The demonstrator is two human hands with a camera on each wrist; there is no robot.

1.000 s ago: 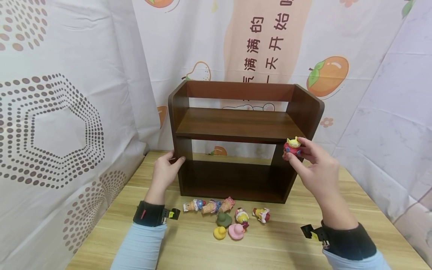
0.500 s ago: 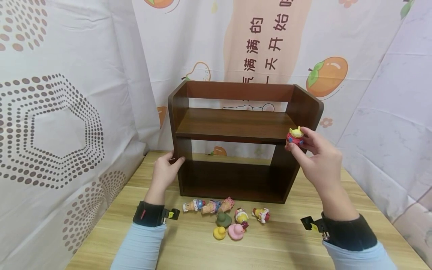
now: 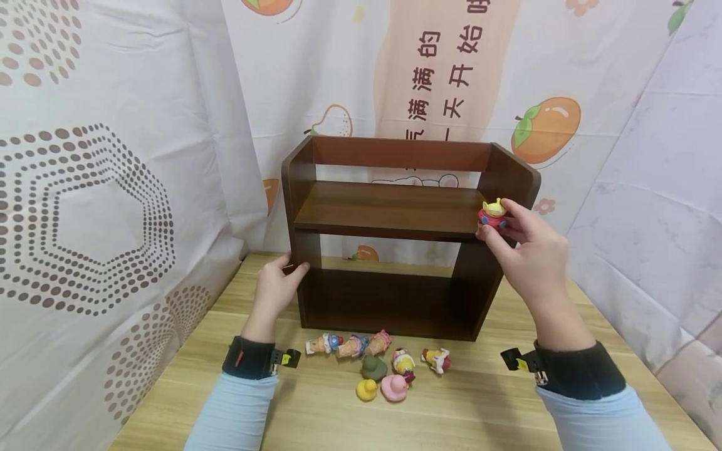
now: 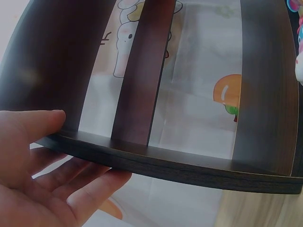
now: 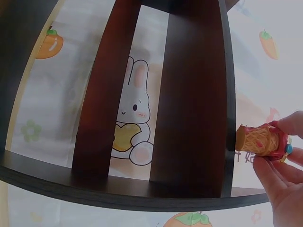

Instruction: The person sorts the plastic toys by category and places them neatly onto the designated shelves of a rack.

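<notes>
A toy (image 3: 492, 215) held up at the shelf (image 3: 395, 207).
The toy is pinched between thumb and fingers of the right hand (image 3: 533, 254), near the right front end of the upper board (image 3: 389, 205); whether they touch cannot be told. The shelf's left side is gripped by the left hand (image 3: 276, 285), and ducks (image 3: 395, 388) are set on the table (image 3: 338, 426) in front.
</notes>
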